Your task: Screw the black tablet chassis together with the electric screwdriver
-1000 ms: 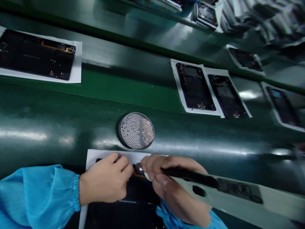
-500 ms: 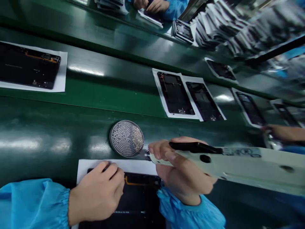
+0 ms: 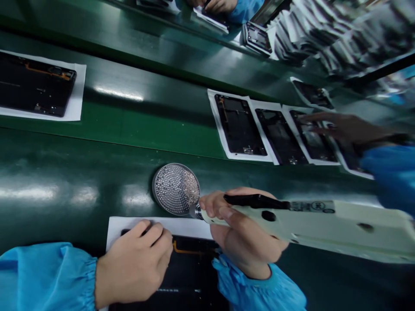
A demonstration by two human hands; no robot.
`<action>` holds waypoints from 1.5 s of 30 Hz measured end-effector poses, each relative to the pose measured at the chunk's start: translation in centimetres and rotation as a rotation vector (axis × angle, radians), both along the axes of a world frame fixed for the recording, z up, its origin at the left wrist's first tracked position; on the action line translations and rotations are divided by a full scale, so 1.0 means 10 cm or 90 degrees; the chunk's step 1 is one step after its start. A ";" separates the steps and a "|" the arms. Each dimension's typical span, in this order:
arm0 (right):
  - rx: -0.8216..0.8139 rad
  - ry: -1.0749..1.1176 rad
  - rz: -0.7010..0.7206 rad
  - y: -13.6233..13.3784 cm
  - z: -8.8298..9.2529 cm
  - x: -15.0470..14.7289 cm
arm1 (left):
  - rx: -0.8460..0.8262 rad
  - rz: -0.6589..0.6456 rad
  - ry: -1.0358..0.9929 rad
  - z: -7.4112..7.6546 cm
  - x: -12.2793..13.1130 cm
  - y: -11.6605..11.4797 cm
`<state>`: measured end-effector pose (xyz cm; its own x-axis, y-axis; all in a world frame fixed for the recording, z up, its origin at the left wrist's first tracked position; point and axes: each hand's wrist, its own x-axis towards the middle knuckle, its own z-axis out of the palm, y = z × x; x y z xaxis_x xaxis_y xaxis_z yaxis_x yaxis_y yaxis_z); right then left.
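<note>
The right hand [image 3: 246, 233] grips a fat white electric screwdriver [image 3: 311, 220], and its shiny silver tip sits just beside a round metal dish [image 3: 177, 189] full of tiny screws. The curled left hand [image 3: 134, 263] rests on a black phone body [image 3: 194, 276] lying flat on white paper [image 3: 155, 228].

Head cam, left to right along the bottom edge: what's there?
Blue sleeve, left hand, right hand, electric screwdriver.
</note>
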<state>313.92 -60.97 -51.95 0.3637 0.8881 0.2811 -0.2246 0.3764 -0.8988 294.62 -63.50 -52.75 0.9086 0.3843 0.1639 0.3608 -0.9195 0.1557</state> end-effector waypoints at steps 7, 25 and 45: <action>-0.015 0.015 0.017 0.00 -0.06 0.09 | 0.000 0.009 -0.032 -0.06 0.07 0.02; -0.103 -0.059 0.194 -0.49 0.12 0.16 | -0.024 0.057 -0.083 -0.12 0.36 -0.04; -0.122 -0.112 0.191 -0.59 0.00 0.36 | -0.059 0.055 -0.058 -0.15 0.64 -0.04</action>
<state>317.56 -66.88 -51.92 0.0403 0.9900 0.1350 -0.1353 0.1392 -0.9810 301.00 -63.92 -54.26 0.8542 0.4781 0.2045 0.4187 -0.8656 0.2749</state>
